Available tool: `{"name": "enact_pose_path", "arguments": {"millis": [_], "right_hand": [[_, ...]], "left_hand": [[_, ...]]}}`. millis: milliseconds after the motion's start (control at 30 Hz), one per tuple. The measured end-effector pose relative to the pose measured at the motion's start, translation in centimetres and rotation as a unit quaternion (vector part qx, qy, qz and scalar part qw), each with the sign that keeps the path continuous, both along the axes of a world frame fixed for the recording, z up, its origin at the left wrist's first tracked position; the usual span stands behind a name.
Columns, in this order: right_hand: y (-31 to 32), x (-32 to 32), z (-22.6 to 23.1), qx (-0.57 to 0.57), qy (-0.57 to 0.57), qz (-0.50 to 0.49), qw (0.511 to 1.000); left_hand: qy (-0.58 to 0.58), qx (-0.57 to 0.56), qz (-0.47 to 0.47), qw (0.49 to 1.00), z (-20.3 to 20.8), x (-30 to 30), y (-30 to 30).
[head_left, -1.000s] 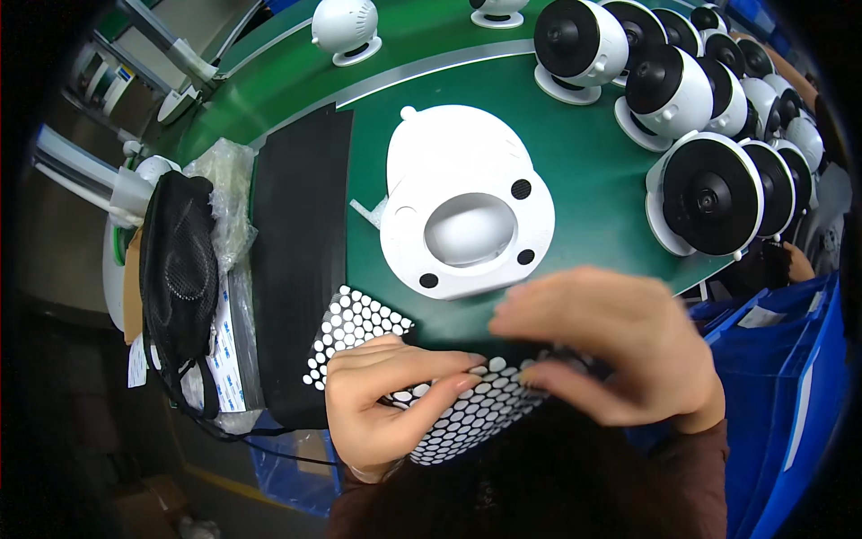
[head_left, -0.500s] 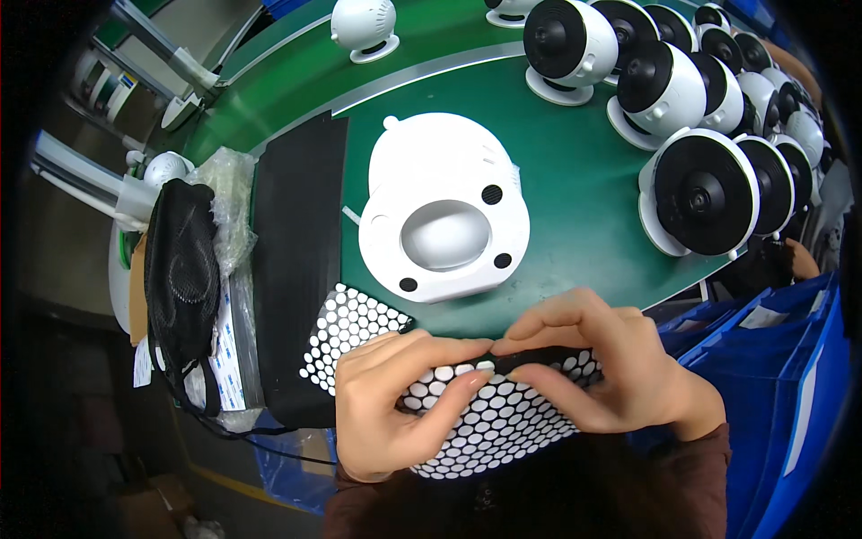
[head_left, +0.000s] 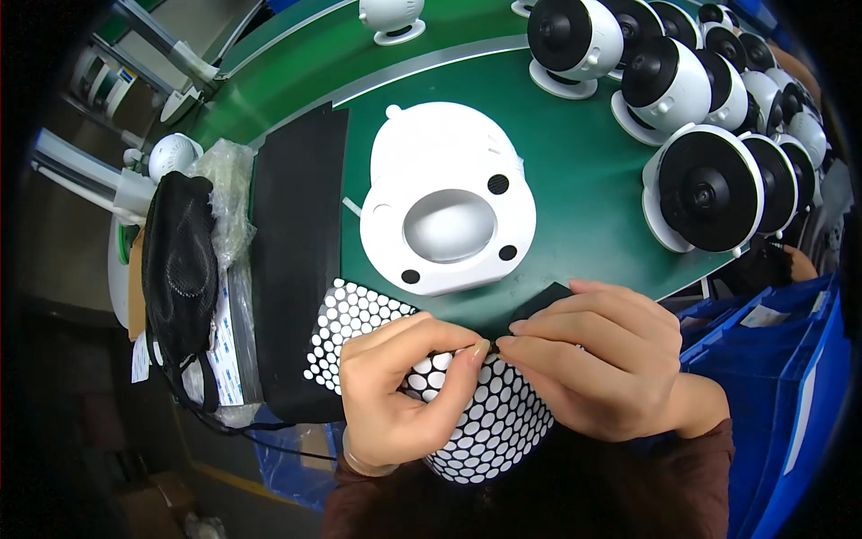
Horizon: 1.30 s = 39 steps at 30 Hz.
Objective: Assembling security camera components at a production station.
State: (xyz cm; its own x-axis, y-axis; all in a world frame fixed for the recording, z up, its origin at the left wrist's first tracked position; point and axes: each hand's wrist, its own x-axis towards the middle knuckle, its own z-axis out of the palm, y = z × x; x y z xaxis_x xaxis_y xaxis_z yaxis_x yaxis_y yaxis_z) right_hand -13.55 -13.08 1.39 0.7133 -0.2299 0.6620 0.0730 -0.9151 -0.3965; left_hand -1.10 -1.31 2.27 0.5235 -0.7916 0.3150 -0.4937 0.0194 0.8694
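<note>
My left hand (head_left: 404, 386) pinches the edge of a black sheet of round white-faced pads (head_left: 503, 418), which bends down toward me. My right hand (head_left: 597, 359) is closed on the same sheet beside it, fingertips almost meeting the left ones. A plain black corner of sheet stands out above the right fingers. Whether a loose pad is between the fingertips is hidden. More dotted sheet (head_left: 355, 328) lies left of my left hand; I cannot tell if it is the same piece. Beyond my hands rests a white rounded device housing (head_left: 449, 148) with an oval recess and three dark round pads showing.
Several white round devices with black fronts (head_left: 709, 189) crowd the right side. A long black mat (head_left: 296, 216) lies left, beside a black mesh bag (head_left: 182, 260) and bubble wrap (head_left: 229, 198). Blue bins (head_left: 763, 359) stand at the lower right. A white device (head_left: 392, 13) sits at the back.
My right hand has turned, its fingers now drawn together over the sheet, and a black corner shows above them. The sheet bends more steeply. The view has shifted slightly.
</note>
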Motion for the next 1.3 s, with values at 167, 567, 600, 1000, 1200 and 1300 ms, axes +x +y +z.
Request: {"name": "enact_pose_path", "arguments": {"millis": [167,567,600,1000,1200,1300], "right_hand": [[0.3,0.3,-0.5,-0.007,-0.028,-0.018,0.999],[-0.5,0.9,0.4,0.078,0.037,0.015,0.996],[-0.4,1.0,0.3,0.078,0.038,0.018,0.996],[-0.7,1.7,0.9,0.109,0.050,0.050,0.992],[-0.2,2.2,1.1,0.019,0.021,0.031,0.999],[0.1,2.2,1.1,-0.030,0.000,0.018,0.999]], "left_hand": [[-0.007,-0.012,-0.039,0.999,-0.4,0.8,0.3],[0.021,-0.032,-0.026,0.999,-1.0,0.8,0.2],[0.030,-0.033,-0.020,0.999,-1.1,0.8,0.2],[0.115,-0.032,0.028,0.992,-0.6,0.5,0.1],[0.102,-0.060,-0.005,0.993,-1.1,1.3,0.3],[0.132,-0.065,-0.004,0.989,-1.0,1.4,0.4]]}}
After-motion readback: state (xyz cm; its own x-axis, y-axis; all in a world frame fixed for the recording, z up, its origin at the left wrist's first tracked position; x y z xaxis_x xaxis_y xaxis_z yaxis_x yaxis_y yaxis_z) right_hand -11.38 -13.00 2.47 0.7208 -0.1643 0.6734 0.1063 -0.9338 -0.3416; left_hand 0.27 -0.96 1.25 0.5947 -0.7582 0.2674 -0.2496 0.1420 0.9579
